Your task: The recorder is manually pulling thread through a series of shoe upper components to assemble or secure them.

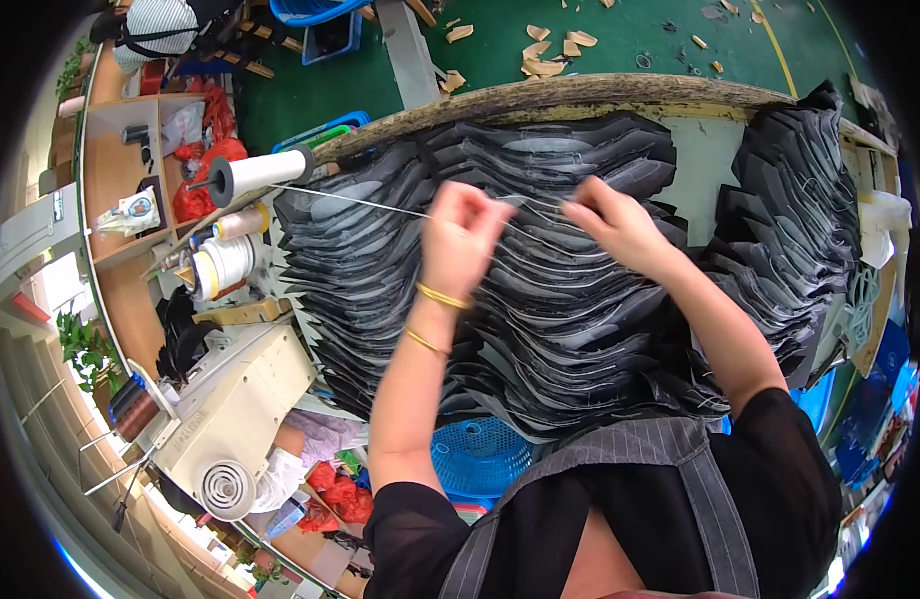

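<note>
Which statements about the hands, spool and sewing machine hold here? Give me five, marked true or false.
1. Thread runs from the white spool to the left hand. True.
2. The right hand touches the left. False: the right hand is apart from it.
3. Both hands are over the dark pieces. True.
4. The sewing machine is right of the dark pieces. False: the sewing machine is on their left.
5. The bracelets are on the right arm. False: the bracelets are on the left arm.
</note>
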The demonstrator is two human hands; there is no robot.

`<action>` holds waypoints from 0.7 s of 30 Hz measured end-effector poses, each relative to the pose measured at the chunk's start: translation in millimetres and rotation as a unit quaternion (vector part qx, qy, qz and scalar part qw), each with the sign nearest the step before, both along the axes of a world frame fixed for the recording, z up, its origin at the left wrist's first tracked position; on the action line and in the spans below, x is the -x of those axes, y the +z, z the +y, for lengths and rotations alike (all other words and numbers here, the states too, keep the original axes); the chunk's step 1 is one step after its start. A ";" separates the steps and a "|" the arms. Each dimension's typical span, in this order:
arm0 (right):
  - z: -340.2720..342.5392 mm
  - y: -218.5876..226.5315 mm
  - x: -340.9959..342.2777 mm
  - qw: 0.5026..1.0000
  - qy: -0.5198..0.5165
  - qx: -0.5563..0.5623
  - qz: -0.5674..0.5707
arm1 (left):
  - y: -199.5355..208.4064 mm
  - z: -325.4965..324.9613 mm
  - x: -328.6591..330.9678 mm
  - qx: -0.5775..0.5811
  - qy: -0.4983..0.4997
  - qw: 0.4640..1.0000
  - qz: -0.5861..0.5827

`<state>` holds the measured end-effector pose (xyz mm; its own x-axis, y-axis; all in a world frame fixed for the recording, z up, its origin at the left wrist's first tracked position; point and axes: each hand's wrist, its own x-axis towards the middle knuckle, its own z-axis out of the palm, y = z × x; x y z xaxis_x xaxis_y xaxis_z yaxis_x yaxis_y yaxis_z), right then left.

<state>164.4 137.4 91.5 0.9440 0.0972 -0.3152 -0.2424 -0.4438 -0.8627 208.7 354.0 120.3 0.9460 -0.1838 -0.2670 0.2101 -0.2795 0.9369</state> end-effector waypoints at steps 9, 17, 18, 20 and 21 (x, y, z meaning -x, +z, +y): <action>-32.3 17.8 21.8 0.986 -0.030 -0.133 0.092 | -20.5 -37.5 28.1 0.097 -0.114 0.979 0.141; -31.1 -19.4 -11.4 0.977 -0.028 0.206 -0.052 | -54.0 27.5 -47.5 -0.193 -0.167 0.963 -0.091; -29.3 -18.9 -14.6 0.969 -0.030 0.242 -0.041 | -58.8 30.3 -51.7 -0.203 -0.169 0.960 -0.095; -35.9 -21.0 -16.8 0.961 -0.018 0.272 -0.033 | -63.6 24.3 -58.4 -0.220 -0.167 0.957 -0.091; -39.8 -23.0 -16.5 0.954 -0.029 0.295 -0.047 | -65.5 22.2 -60.3 -0.237 -0.165 0.953 -0.088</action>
<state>180.8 97.6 68.5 0.9693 -0.1239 -0.2123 -0.2147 -0.8472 -0.4860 268.9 376.2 54.8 0.8952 -0.3778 -0.2363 -0.1121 -0.7042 0.7011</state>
